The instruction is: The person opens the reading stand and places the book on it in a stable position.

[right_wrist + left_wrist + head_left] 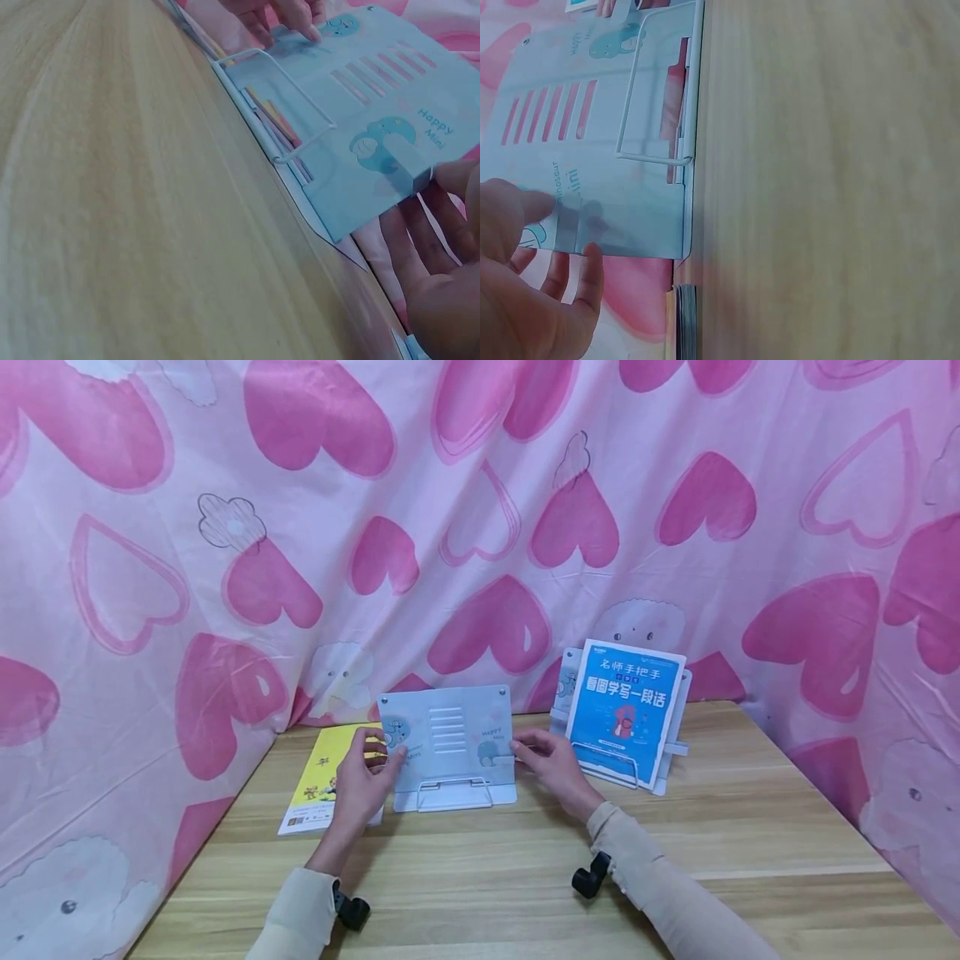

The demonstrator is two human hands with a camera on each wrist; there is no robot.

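A pale blue book stand (448, 768) with slots, cartoon prints and a white wire holder (453, 783) stands tilted back on the table. My left hand (369, 777) grips its left edge, thumb on the front and fingers behind, as the left wrist view shows. At the opposite edge, my right hand (558, 768) has its thumb and fingers at a small pale side tab (411, 169), which folds over the stand's front. The fingers (405, 247) of that hand reach behind the panel.
Left of the stand a yellow book (318, 785) lies flat, partly behind my left hand. At the right, a blue book (622, 710) leans on a second stand (678, 727). A pink heart-print cloth (487, 627) hangs behind the wooden table (480, 877).
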